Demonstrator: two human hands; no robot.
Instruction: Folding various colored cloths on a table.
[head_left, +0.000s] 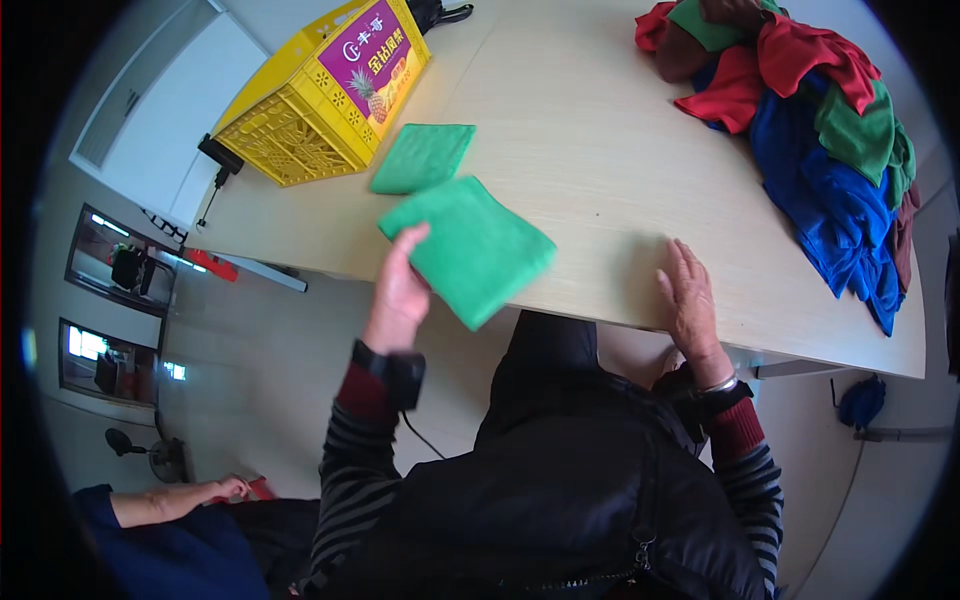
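My left hand [402,292] grips a folded green cloth [478,250] by its left side, thumb on top and the other fingers hidden beneath. The cloth is tilted above the table's front edge and looks slightly blurred. Just beyond it, another folded green cloth [424,158] lies flat on the table, partly overlapped by the held one in this view. Over by the front edge on the right, my right hand [688,300] rests with its fingers stretched out and nothing in them.
A yellow plastic crate [300,125] stands at the table's far left. Red, green, blue and brown cloths form a loose pile [815,170] at the right, hanging toward the pale table's [560,110] edge. At lower left sits another person [170,530], a red thing in hand.
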